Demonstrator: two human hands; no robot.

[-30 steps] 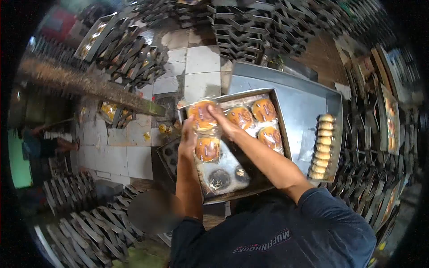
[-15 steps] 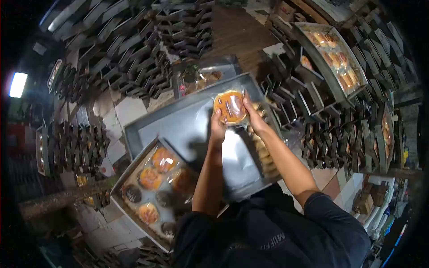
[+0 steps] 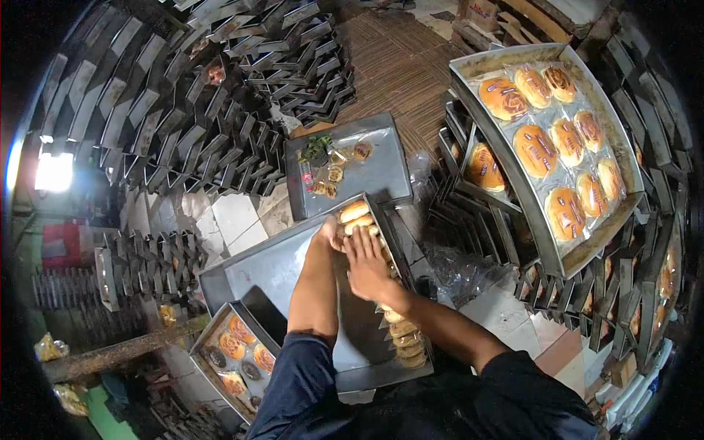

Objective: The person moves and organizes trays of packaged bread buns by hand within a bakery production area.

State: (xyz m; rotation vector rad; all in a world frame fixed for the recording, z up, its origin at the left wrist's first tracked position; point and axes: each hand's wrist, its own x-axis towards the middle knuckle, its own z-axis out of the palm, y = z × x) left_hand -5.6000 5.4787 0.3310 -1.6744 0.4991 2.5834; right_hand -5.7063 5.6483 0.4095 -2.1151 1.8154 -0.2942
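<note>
A large metal tray [image 3: 253,268] lies in front of me with a row of packed buns [image 3: 405,339] standing on edge along its right wall. My right hand [image 3: 369,270] rests on the far part of this row, its fingers stretched out over the buns. Beside the row's far end is my left hand [image 3: 330,233], touching or nearly touching the buns from the left, apparently open, its fingers partly hidden. Lower left, a smaller tray [image 3: 202,339] holds several round buns with orange and dark tops; it overlaps the large tray's edge.
Beyond stands another metal tray [image 3: 389,172] with green leaves and a few small pieces. At right, a tilted tray [image 3: 506,176] of wrapped buns tops stacked trays. More stacked trays [image 3: 110,95] fill the left. Clear plastic [image 3: 469,275] lies on the tiled floor.
The round wrapped bun held up between both hands is no longer in them. Both hands have come down to the row along the tray's right wall. The view has shifted.
</note>
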